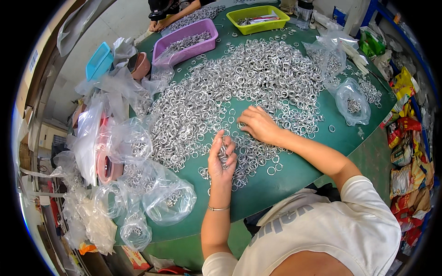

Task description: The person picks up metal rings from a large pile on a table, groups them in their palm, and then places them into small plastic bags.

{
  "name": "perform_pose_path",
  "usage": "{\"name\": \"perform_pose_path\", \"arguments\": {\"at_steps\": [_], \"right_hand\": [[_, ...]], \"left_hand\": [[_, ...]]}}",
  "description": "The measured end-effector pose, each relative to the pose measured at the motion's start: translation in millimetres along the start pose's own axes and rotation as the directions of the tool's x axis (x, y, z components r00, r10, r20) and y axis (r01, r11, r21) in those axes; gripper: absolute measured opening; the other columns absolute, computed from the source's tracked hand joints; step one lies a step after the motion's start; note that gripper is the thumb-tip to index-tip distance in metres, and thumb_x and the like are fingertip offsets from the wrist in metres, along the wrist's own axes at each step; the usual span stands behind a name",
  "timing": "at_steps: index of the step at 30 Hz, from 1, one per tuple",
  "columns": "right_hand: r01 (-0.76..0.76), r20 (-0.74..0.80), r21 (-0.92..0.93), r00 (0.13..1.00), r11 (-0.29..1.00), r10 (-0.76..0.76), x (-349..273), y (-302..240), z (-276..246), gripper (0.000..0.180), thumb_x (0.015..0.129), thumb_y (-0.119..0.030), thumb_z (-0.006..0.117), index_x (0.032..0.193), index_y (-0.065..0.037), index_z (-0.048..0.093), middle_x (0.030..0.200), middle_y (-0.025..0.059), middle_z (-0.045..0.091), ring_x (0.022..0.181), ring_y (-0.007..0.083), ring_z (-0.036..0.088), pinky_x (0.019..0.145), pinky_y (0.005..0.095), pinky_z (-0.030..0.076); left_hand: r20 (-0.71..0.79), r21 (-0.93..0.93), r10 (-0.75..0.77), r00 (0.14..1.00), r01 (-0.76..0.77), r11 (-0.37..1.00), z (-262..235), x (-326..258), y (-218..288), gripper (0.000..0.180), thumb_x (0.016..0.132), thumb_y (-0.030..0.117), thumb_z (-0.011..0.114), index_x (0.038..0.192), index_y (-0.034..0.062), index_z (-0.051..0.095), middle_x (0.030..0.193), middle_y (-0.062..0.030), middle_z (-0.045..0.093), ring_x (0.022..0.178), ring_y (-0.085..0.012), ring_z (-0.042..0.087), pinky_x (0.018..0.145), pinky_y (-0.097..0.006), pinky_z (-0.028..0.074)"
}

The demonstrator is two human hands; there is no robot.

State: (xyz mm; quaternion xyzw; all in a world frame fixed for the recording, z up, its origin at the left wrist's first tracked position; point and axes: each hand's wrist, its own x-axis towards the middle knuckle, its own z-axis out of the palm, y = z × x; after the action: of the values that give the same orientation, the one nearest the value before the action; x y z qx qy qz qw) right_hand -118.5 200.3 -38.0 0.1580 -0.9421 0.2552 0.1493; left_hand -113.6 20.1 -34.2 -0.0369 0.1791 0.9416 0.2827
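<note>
A broad heap of silver metal rings (pixel 258 69) covers the middle of the green table (pixel 294 172). My left hand (pixel 222 158) is turned palm up, its fingers curled around several metal rings. Just to its right, my right hand (pixel 258 125) reaches palm down over the rings, fingers bent with the tips at the heap's inner edge; whether a ring is between those fingertips is hidden. A smaller pile of rings (pixel 251 158) lies between my hands and my body, with a few loose rings (pixel 275 169) at its right side.
Clear plastic bags (pixel 170 195) with rings crowd the left edge; another bag (pixel 352 103) lies at the right. A purple basket (pixel 184 43) of metal parts and a yellow-green basket (pixel 258 20) stand at the back. Another person's hands (pixel 161 24) work at the far left.
</note>
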Motion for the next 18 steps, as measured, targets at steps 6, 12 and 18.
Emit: {"name": "perform_pose_path", "arguments": {"at_steps": [6, 12, 18], "right_hand": [[-0.266, 0.077, 0.691, 0.951, 0.672, 0.298, -13.1, -38.7, -33.6, 0.021, 0.076, -0.016, 0.064, 0.092, -0.004, 0.058, 0.077, 0.0066, 0.059, 0.077, 0.0164, 0.055, 0.068, 0.0311, 0.043], [-0.1, -0.294, 0.343, 0.933, 0.934, 0.208, -25.8, 0.1, -45.5, 0.03, 0.075, -0.019, 0.065, 0.1, -0.005, 0.056, 0.106, 0.0115, 0.054, 0.103, 0.0284, 0.046, 0.091, 0.0374, 0.034], [-0.543, -0.451, -0.126, 0.777, 0.83, 0.439, -35.1, 103.6, -45.9, 0.048, 0.075, -0.025, 0.065, 0.114, -0.002, 0.049, 0.122, 0.0196, 0.04, 0.114, 0.0348, 0.037, 0.094, 0.0461, 0.027]], "left_hand": [[-0.154, 0.151, -0.308, 0.939, 0.331, 0.931, 10.1, -2.3, -1.3, 0.041, 0.091, 0.03, 0.047, 0.119, 0.0005, 0.044, 0.088, -0.0096, 0.052, 0.062, -0.0094, 0.043, 0.032, -0.013, 0.031], [-0.02, 0.208, -0.326, 0.945, 0.323, 0.924, -3.3, -5.8, -10.0, 0.031, 0.091, 0.024, 0.047, 0.11, 0.0, 0.05, 0.084, -0.0138, 0.055, 0.06, -0.0119, 0.047, 0.033, -0.015, 0.032], [0.05, 0.046, -0.31, 0.949, 0.308, 0.95, 0.7, -3.7, -12.0, 0.026, 0.089, 0.019, 0.051, 0.107, 0.0011, 0.051, 0.092, -0.0127, 0.054, 0.065, -0.0117, 0.047, 0.035, -0.015, 0.034]]}}
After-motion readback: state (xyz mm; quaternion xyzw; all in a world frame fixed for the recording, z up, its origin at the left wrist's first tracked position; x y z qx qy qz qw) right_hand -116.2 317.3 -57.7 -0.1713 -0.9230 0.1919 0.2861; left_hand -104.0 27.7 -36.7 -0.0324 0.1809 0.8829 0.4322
